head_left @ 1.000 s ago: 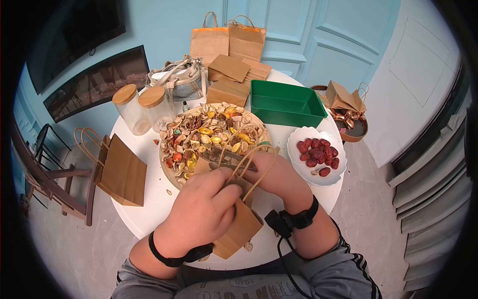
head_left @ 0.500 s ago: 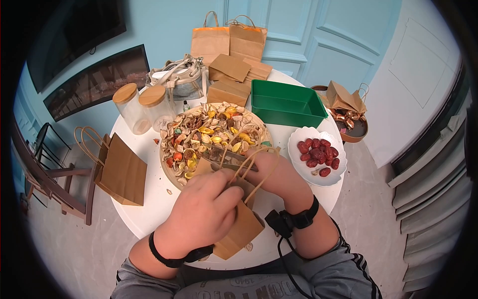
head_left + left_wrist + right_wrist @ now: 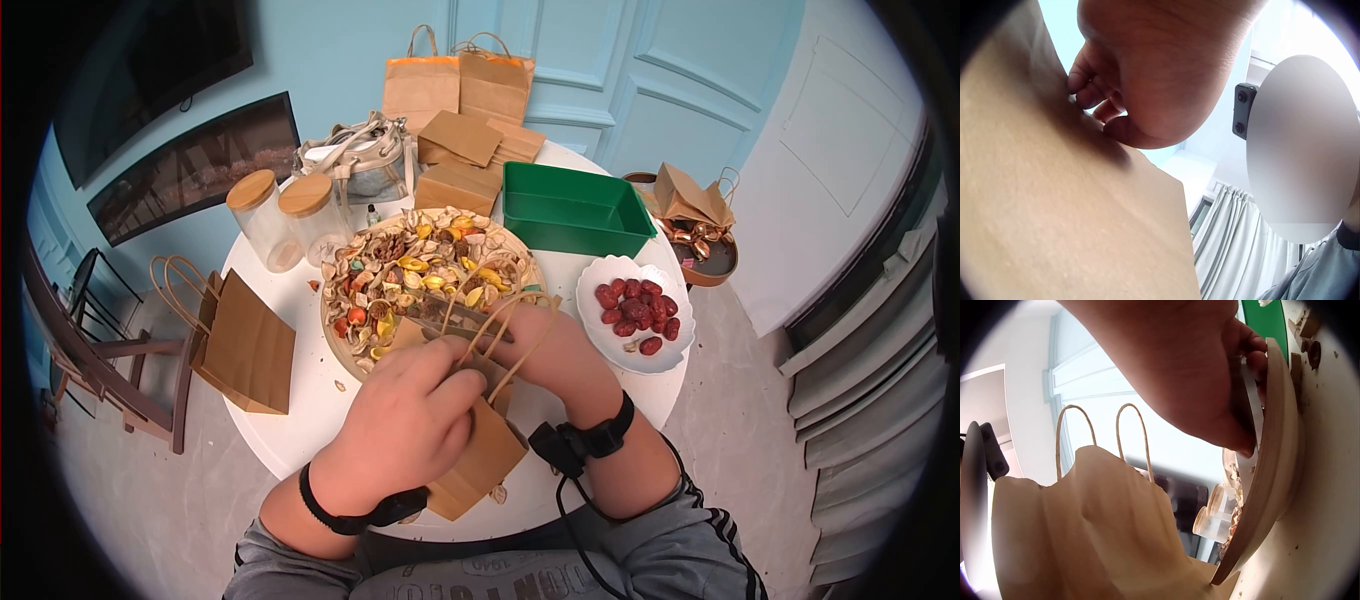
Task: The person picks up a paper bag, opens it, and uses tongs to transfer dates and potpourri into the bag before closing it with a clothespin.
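A small brown kraft paper bag [image 3: 475,465] with two twisted handles stands tilted at the table's front edge. My left hand [image 3: 400,415] pinches the bag's top edge between thumb and fingers, as the left wrist view shows. Behind the handles, my right hand [image 3: 545,345] holds a flat, greyish, thin-edged piece [image 3: 1252,394] low over a round wooden tray [image 3: 1272,450]. Most of that piece is hidden by the hand and the handles, and I cannot tell its kind. Potpourri of dried petals, cones and yellow pods [image 3: 410,265] fills the tray.
A white scalloped plate [image 3: 655,365] of red dates lies right of the tray, below a green box [image 3: 580,235]. Two lidded jars [image 3: 262,225] and a drawstring bag [image 3: 375,165] stand at the back left. Another paper bag [image 3: 250,345] is on the left, more [image 3: 460,185] behind.
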{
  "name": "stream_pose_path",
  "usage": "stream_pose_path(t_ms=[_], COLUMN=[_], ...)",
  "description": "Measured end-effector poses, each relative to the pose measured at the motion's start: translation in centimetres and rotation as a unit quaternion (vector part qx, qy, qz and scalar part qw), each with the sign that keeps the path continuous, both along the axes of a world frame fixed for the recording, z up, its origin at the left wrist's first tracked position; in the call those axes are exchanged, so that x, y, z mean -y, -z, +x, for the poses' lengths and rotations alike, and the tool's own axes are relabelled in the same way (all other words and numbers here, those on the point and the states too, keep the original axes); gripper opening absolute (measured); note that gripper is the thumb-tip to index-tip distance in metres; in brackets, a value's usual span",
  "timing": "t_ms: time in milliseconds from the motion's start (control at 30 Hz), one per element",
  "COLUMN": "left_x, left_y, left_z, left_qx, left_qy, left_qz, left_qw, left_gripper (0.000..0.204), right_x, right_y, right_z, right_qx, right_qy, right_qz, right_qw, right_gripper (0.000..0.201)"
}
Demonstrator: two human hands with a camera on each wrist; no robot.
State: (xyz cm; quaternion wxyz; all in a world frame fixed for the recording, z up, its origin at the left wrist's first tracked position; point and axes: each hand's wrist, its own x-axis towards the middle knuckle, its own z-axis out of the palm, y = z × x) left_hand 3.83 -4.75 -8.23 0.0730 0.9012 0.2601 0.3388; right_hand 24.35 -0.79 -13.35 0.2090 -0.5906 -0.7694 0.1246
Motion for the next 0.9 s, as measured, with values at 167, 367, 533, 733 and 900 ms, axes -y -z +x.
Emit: stream_pose_path(t_ms=[167, 367, 533, 733, 900], left_x=[-0.1, -0.2, -0.2, -0.2, -0.2], left_y=[0.0, 0.0, 0.0, 0.1, 0.1], left_z=[0.0, 0.0, 0.1, 0.0, 0.0], left_qx=[0.003, 0.004, 0.007, 0.013, 0.020], left_qy=[0.001, 0.001, -0.001, 0.008, 0.010], left_qz=[0.000, 0.001, 0.003, 0.003, 0.003], left_qw=[1.000, 1.000, 1.000, 1.000, 1.000], left_gripper=[0.025, 0.024, 0.024, 0.024, 0.022], right_x=[0.2, 0.2, 0.1, 0.3, 0.1], right_y=[-0.5, -0.3, -0.5, -1.0, -1.4], right_z=[-0.3, -0.2, 0.0, 0.8, 2.2], right_qx=[0.003, -0.007, -0.016, -0.074, -0.091], right_qy=[0.011, 0.029, 0.041, 0.057, 0.062], right_qz=[-0.002, 0.002, -0.014, 0.003, 0.036], right_qw=[1.000, 1.000, 0.999, 0.996, 0.993], right_gripper=[0.030, 0.027, 0.026, 0.027, 0.028])
